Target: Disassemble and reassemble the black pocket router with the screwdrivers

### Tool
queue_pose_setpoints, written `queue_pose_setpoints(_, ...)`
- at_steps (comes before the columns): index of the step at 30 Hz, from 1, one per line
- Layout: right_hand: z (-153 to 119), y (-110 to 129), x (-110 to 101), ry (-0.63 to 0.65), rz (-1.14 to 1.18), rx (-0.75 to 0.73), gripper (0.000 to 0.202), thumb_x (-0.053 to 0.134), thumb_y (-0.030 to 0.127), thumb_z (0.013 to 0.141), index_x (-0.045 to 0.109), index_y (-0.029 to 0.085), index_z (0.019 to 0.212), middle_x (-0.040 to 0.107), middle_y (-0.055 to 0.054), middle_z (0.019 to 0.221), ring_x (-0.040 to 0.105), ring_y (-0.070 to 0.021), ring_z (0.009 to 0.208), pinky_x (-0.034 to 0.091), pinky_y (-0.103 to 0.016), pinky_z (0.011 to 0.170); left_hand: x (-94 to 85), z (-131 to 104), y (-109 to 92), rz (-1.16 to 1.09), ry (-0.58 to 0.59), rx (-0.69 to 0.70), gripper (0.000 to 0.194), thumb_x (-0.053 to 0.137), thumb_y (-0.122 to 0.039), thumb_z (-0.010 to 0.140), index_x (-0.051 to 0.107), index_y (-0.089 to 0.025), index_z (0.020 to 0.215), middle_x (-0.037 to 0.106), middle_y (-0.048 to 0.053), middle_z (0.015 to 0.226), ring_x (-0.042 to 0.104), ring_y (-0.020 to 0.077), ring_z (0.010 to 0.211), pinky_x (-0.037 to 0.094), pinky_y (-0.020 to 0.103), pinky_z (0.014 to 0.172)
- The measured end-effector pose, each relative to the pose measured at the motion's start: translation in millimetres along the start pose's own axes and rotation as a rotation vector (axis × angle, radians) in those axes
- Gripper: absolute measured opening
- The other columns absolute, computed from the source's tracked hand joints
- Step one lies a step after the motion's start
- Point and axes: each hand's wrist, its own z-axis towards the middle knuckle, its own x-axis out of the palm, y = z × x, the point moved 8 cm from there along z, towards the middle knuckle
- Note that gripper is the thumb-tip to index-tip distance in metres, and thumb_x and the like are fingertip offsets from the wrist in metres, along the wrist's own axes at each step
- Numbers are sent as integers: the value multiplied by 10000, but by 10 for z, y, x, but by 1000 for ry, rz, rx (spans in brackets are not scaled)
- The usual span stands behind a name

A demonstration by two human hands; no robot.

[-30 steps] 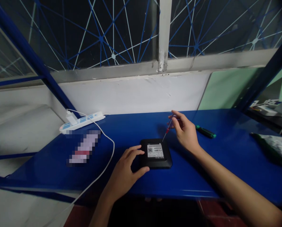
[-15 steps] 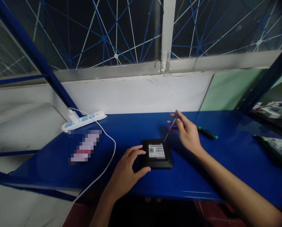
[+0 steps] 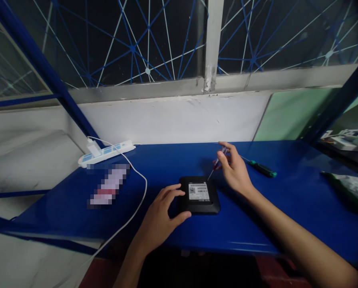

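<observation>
A black square device (image 3: 214, 204) with a white printed label (image 3: 198, 192) lies on the blue table. My left hand (image 3: 161, 218) rests at its left side, fingers apart, with fingertips at its left edge and the thumb by its near edge. My right hand (image 3: 234, 168) has its fingers wrapped round the handle of a thin screwdriver (image 3: 217, 163) with a red collar. The screwdriver is tilted, and its tip meets the device near the far right corner of the label.
A green and black screwdriver (image 3: 263, 169) lies right of my right hand. On the left are a white power strip (image 3: 107, 153), a white cable (image 3: 145, 188) and a blurred-out pinkish item (image 3: 110, 186). A dark-green and silver bag (image 3: 353, 188) sits far right.
The fingers of my right hand have changed their hold on the screwdriver handle, and the hand has shifted slightly left. The shaft of the green screwdriver now shows. My left hand and the device stay put.
</observation>
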Motion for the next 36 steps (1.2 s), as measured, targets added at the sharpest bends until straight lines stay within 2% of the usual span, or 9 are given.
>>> queue_pose_setpoints(13,6,-40,-7,14,129,24,504,377,444,1011,423,247,1473,641,-113,1275,721,-203,853,600,-401,772,-7,-7,10,-5,0,-3,389,717,-290,847,566,-339,1202,520,0,1415,521,271,1309,434,510,1109)
queue_pose_setpoints(17,24,-30,-39,-22,87,21,503,490,434,969,487,230,1429,703,-80,1066,720,-187,777,591,-381,762,-9,-4,4,-3,1,-5,385,715,-298,851,566,-332,1204,522,10,1415,522,275,1307,436,518,1105)
queue_pose_setpoints(20,30,45,-83,-59,-1,-31,424,576,426,927,592,224,1299,671,-28,836,679,-163,662,564,-341,680,-11,-6,-7,-1,-4,4,383,713,-297,850,567,-330,1203,525,10,1413,527,277,1303,441,521,1099)
queue_pose_setpoints(22,26,73,-91,-58,-28,-39,372,577,435,928,622,226,1232,648,-13,782,653,-151,617,549,-328,644,-10,-8,-10,2,-7,10,381,712,-291,848,570,-326,1200,528,11,1411,531,277,1300,445,518,1096)
queue_pose_setpoints(24,18,73,-83,-44,-27,-31,374,533,450,950,616,229,1240,670,-32,843,658,-155,635,556,-335,650,-7,-11,-9,6,-8,14,376,708,-290,853,570,-323,1201,530,15,1411,531,279,1301,448,520,1093)
queue_pose_setpoints(29,-3,33,-31,2,71,-31,471,396,393,1005,462,255,1451,657,-100,1238,715,-193,847,591,-382,768,-12,-15,-11,8,-16,27,381,703,-286,858,564,-325,1211,526,17,1415,530,279,1303,444,525,1097)
queue_pose_setpoints(31,-3,10,-19,8,105,-18,495,388,369,1005,416,253,1486,650,-102,1261,722,-198,875,595,-394,790,-15,-14,-14,7,-12,21,381,705,-280,855,566,-323,1208,528,17,1413,532,278,1301,447,519,1096)
queue_pose_setpoints(33,1,2,-23,-3,93,-5,511,429,369,990,418,241,1484,673,-100,1195,723,-194,836,597,-387,765,-20,-13,-20,9,-11,15,379,711,-281,849,572,-320,1199,536,17,1407,537,281,1297,453,519,1091)
queue_pose_setpoints(36,12,48,-66,-55,0,-35,483,543,391,943,517,222,1395,681,-65,973,683,-168,696,573,-352,671,-26,-10,-24,14,-15,8,380,720,-286,841,578,-319,1192,545,15,1398,545,283,1290,462,509,1086)
